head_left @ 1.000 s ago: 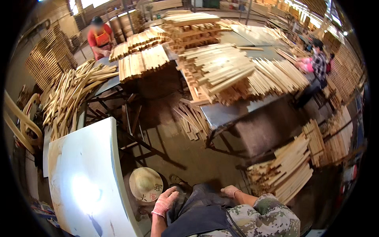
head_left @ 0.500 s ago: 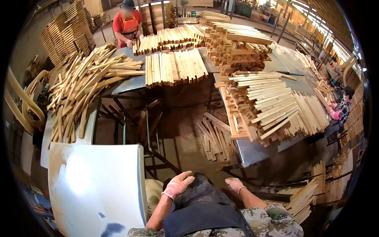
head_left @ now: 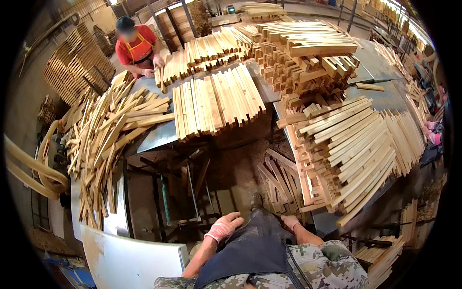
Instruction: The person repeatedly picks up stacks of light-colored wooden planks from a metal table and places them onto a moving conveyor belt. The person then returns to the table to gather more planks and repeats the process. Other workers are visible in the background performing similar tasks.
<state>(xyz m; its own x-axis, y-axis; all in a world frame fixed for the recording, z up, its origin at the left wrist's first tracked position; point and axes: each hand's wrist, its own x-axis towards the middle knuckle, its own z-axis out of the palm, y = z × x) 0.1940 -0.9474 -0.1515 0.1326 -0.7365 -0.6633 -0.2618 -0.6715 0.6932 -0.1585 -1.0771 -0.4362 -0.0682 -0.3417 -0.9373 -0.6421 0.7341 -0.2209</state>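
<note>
My left hand (head_left: 224, 227), in a light knitted glove, hangs above my dark apron (head_left: 240, 262) with fingers stretched out and nothing in them. Just right of the apron is my gloved right hand (head_left: 290, 223), its fingers loosely extended and partly in shadow; nothing shows in it. Ahead, a row of light wooden strips (head_left: 216, 103) lies side by side on a metal table. Closest to my right hand is a table with a fanned pile of wooden strips (head_left: 356, 154), apart from the hand. Several loose strips (head_left: 279, 180) lie on the floor between.
A tangled heap of strips (head_left: 115, 125) covers the left table. A pale metal panel (head_left: 134, 257) stands at near left. Crosswise-stacked wood (head_left: 298, 72) rises at the back right. A co-worker in red (head_left: 139, 45) handles strips at far left. My shoe (head_left: 256, 201) shows ahead.
My view has moved forward, toward the tables; the strip piles appear larger and the pale panel sits lower. Both hands stay without anything held. The co-worker leans over the strips.
</note>
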